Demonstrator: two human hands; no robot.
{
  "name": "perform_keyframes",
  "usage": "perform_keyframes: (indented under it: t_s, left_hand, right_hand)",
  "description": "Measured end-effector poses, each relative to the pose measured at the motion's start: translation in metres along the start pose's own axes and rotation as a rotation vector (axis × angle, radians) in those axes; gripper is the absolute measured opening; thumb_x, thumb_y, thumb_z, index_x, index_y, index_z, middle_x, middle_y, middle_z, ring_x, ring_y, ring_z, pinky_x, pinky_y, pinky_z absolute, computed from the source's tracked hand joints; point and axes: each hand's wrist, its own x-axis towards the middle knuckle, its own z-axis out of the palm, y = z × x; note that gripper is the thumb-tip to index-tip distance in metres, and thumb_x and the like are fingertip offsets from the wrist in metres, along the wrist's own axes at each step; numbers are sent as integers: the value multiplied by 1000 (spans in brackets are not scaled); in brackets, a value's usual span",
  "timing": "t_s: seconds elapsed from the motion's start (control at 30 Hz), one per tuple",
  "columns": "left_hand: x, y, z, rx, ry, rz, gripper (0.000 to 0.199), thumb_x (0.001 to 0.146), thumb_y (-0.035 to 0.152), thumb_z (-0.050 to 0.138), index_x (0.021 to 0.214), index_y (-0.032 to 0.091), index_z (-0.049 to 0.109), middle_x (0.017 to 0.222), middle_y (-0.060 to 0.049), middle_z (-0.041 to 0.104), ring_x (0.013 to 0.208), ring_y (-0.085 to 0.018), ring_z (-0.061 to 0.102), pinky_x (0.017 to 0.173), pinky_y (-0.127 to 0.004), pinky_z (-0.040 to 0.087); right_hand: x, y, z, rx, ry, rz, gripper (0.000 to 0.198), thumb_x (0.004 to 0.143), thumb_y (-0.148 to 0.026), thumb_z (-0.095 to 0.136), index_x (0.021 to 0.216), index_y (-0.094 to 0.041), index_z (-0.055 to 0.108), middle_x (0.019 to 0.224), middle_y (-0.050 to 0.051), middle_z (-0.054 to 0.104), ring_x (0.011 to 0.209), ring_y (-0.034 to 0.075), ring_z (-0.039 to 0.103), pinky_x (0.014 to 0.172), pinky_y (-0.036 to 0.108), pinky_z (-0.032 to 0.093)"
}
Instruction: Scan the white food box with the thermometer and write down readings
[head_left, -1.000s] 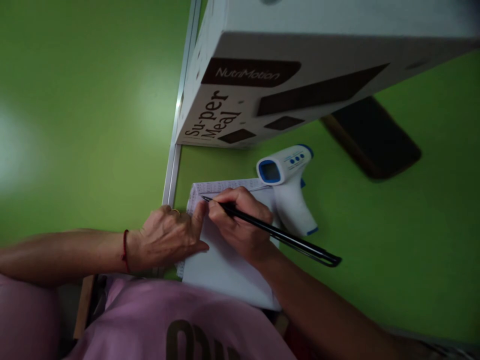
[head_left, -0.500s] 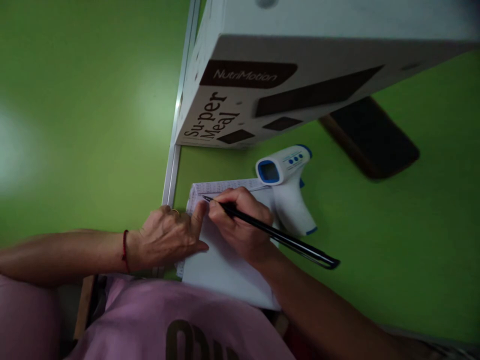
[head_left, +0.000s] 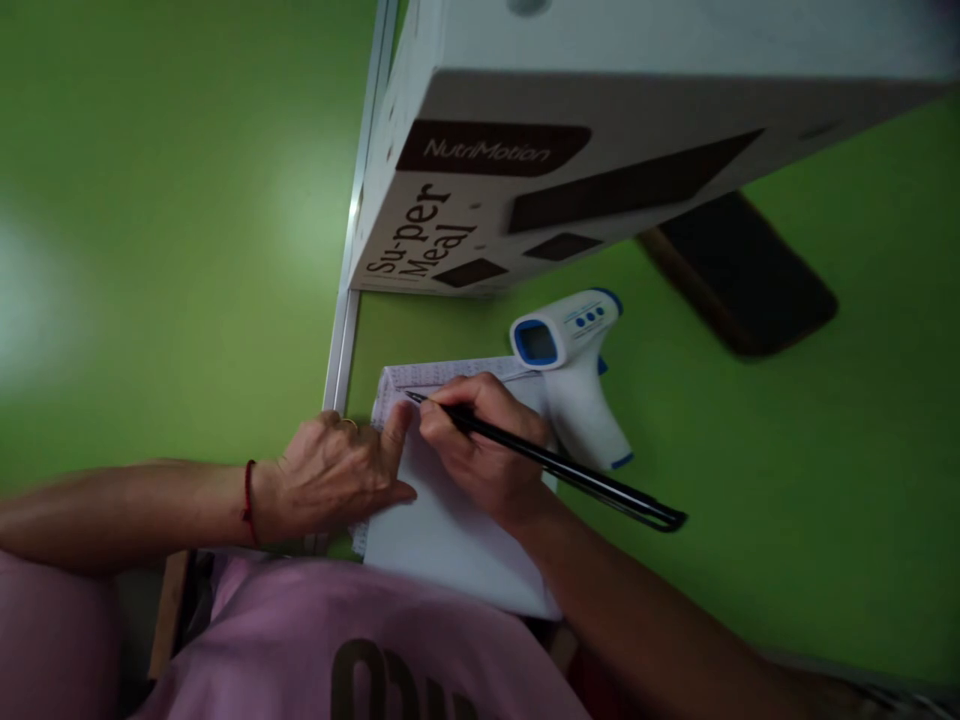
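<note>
Wrapped around a black pen, my right hand is shut on its lower part, with the tip near the top left of a white notebook page. The pen's capped-looking end slants down to the right. My left hand lies over the left edge of the page, thumb and one finger apart and nothing held; its other fingers are bent and partly hidden. Small writing covers the paper strip along the top edge. Beside the page's top right, a white and blue infrared thermometer lies on the green table.
A large white box printed "NutriMotion Su-per Meal" stands beyond the notebook. A dark phone lies to its right. A metal strip runs along the join in the green tabletop.
The pen's back end has swung slightly up and to the right. My left hand stays in nearly the same place on the page.
</note>
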Motion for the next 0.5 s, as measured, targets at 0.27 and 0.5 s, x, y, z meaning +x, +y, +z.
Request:
perform_keyframes:
  t_s: [0.27,0.5]
  left_hand:
    - [-1,1,-3,8,-28,-9,71,100,54,41,137,-5,27,83,-9,69,70,-23,68,58,-35,47]
    - [0,1,-4,17,-32,-9,73,100,55,40,140,-4,27,84,-9,69,70,-22,69,58,-33,47]
  right_hand:
    - [0,1,-2,-24,3,-29,14,84,-21,56,70,-21,52,54,-6,59,44,8,53,47,20,45]
    - [0,4,-5,-53,37,-18,12,82,-20,55,70,-21,53,57,-4,61,48,10,57,49,21,47]
